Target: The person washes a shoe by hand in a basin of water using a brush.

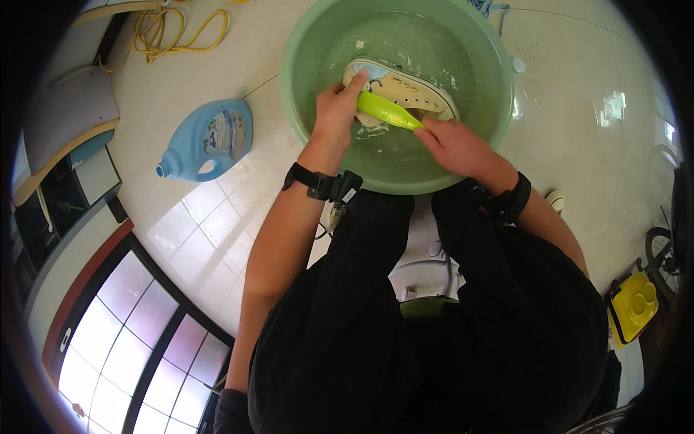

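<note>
A cream canvas sneaker (425, 92) lies on its side in the green plastic basin (295, 108), partly in the water. Its eyelets hold no lace, and its side bears writing. My left hand (337, 111) grips one end of the shoe, thumb pressed on a pale blue patch (368, 69). In my right hand (458, 145) is the handle end of a lime-green plastic brush (387, 111), which lies across the shoe beside the eyelets. The brush's bristles are hidden beneath it.
A blue detergent jug (187, 146) lies on the tiled floor left of the basin. Coiled yellow cord (154, 40) is farther off. Blue laces (490, 8) and a small white cap (518, 65) are by the basin's far right. A yellow case (634, 306) stands at right.
</note>
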Tool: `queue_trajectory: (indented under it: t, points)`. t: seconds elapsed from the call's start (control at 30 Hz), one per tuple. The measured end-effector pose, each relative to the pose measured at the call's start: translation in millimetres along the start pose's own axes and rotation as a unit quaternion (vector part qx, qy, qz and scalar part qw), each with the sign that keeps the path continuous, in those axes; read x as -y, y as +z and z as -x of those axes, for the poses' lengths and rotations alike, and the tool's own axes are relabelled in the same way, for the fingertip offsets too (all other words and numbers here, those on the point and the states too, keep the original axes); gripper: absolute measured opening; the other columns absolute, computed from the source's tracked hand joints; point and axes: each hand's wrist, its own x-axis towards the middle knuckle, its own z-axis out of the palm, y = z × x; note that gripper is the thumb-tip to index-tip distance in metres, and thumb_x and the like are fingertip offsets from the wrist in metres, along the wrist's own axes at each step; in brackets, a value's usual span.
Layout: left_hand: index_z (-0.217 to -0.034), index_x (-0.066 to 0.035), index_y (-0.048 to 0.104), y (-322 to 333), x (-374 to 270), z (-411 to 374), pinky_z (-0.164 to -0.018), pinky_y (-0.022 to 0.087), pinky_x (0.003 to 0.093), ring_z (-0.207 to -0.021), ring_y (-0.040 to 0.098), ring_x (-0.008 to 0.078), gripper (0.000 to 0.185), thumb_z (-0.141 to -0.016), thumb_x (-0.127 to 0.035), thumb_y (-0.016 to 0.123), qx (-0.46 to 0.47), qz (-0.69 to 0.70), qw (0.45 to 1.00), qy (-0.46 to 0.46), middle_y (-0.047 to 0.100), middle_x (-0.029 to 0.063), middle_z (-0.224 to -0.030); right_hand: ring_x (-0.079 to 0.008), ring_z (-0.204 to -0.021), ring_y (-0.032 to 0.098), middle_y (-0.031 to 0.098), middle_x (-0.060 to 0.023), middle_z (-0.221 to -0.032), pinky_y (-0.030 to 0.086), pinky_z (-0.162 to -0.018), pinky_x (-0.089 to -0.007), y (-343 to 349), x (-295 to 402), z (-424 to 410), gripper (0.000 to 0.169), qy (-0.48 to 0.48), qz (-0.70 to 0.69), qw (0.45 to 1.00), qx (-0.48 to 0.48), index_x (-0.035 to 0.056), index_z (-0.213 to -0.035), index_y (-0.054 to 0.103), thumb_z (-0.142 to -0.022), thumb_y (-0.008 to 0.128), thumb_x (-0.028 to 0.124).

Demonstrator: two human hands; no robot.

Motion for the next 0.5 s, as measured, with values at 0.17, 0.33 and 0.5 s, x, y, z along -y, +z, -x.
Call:
queue_trajectory:
  t: [0.17, 0.33, 0.5]
  points:
    - [-0.122, 0.008, 0.060, -12, 13, -12, -0.085, 0.057, 0.0375, -0.100, 0.068, 0.0226, 0.040, -0.096, -0.021, 0.067, 0.002, -0.026, 1.000, -0.008, 0.068, 0.0145, -0.112, -0.0481, -0.080, 0.062, 0.064, -0.0279, -0.083, 0.050, -0.073, -0.0524, 0, -8, -6, 0.036, 0.068, -0.012, 0.992, -0.103, -0.0033, -0.093, 0.059, -0.102, 0.050, 0.030]
    - [-0.120, 0.008, 0.062, -13, 22, -13, -0.081, 0.055, 0.0315, -0.093, 0.068, 0.0187, 0.031, -0.093, -0.006, 0.067, 0.033, 0.068, 0.993, 0.090, 0.070, 0.0131, -0.108, -0.0504, -0.079, 0.061, 0.063, -0.0291, -0.079, 0.049, -0.071, -0.0534, 0, -12, -14, 0.036, 0.099, -0.005, 0.981, -0.165, -0.0045, -0.092, 0.058, -0.102, 0.050, 0.029]
    - [-0.132, 0.004, 0.052, -19, 25, -15, -0.083, 0.057, 0.0349, -0.099, 0.068, 0.0209, 0.042, -0.092, -0.001, 0.066, 0.065, 0.038, 0.984, 0.161, 0.067, 0.0134, -0.114, -0.0499, -0.078, 0.060, 0.062, -0.0292, -0.079, 0.047, -0.069, -0.0532, -6, 0, -6, 0.036, 0.081, -0.055, 0.989, -0.110, -0.0045, -0.090, 0.055, -0.102, 0.050, 0.029]
